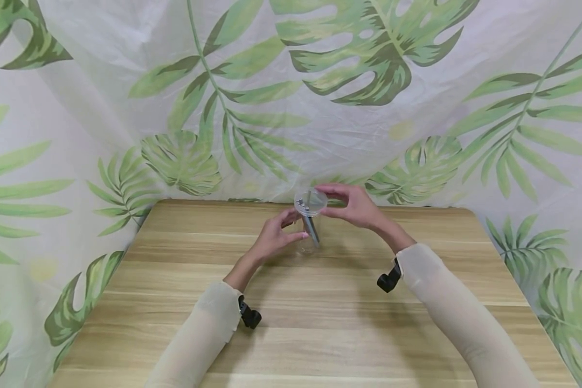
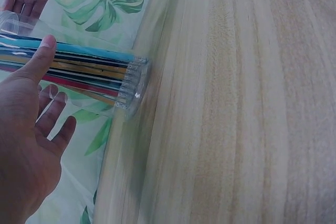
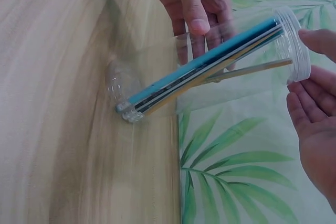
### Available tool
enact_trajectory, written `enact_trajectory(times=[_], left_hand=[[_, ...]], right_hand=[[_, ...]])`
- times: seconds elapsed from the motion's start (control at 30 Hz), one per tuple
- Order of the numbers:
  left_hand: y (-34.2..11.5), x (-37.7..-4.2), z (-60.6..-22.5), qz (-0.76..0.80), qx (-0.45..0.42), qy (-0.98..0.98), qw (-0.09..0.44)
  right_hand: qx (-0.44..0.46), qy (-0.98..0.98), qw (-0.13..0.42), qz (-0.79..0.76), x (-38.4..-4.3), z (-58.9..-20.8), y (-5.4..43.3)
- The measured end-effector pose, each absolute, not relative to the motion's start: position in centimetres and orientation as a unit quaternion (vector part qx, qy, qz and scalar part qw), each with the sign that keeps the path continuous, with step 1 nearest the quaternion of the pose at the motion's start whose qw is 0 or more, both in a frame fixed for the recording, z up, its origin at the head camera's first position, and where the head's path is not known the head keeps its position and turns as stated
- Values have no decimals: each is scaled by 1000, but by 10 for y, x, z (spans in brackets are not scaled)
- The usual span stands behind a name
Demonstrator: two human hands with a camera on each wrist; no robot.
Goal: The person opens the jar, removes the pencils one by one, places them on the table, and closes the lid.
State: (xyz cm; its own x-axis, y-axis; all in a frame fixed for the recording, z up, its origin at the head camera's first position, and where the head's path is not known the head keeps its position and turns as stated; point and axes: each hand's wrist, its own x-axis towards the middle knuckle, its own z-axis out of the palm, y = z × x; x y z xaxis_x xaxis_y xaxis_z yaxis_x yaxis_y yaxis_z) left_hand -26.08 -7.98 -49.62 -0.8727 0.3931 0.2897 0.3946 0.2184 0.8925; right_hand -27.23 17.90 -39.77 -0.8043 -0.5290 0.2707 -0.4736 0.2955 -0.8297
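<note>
A clear plastic jar (image 1: pixel 307 249) stands upright near the back of the table. Inside lean several slim coloured sticks (image 3: pixel 205 64) that look like pencils, in blue, yellow and dark tones; red shows too in the left wrist view. My left hand (image 1: pixel 274 236) holds the jar's side, thumb (image 2: pixel 44 56) across the near wall and fingers round the other side. At the top, my right hand (image 1: pixel 355 206) grips the clear ridged lid (image 3: pixel 296 45) between thumb and fingers. The lid sits at the jar's mouth; whether it is screwed tight I cannot tell.
The wood-grain table (image 1: pixel 291 334) stretches toward me from the jar. Just behind its back edge hangs a white cloth (image 1: pixel 252 118) with green leaf prints. A small black camera (image 1: pixel 249 315) is strapped at the left wrist, another black camera (image 1: pixel 389 277) at the right.
</note>
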Motion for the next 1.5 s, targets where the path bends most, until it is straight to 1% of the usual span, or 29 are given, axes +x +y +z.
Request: enact_trajectory(times=[0.2, 0.33, 0.43, 0.6, 0.73, 1.1, 1.3, 1.5], left_hand=[[-80, -261, -496, -565, -254, -785, 0], [-81, -261, -496, -560, -256, -788, 1], [-81, -262, -496, -557, -260, -789, 4], [-81, -262, -496, -555, -263, -789, 5], [-81, -261, -495, -552, -259, -792, 4], [-81, -262, -496, -554, -261, -791, 5], [-81, -262, -496, -552, -263, -791, 10], [-81, -262, -496, -552, -264, -791, 12]], right_hand=[[-324, 800, 49, -503, -276, -397, 178], [-329, 804, 48, -492, -273, -394, 176], [-326, 820, 22, -469, -269, -392, 174], [-318, 837, -40, -444, -263, -392, 173], [-315, 841, -71, -433, -258, -391, 170], [-296, 863, -105, -396, -252, -389, 160], [-301, 866, -106, -384, -254, -391, 159], [-317, 862, -67, -390, -260, -391, 161]])
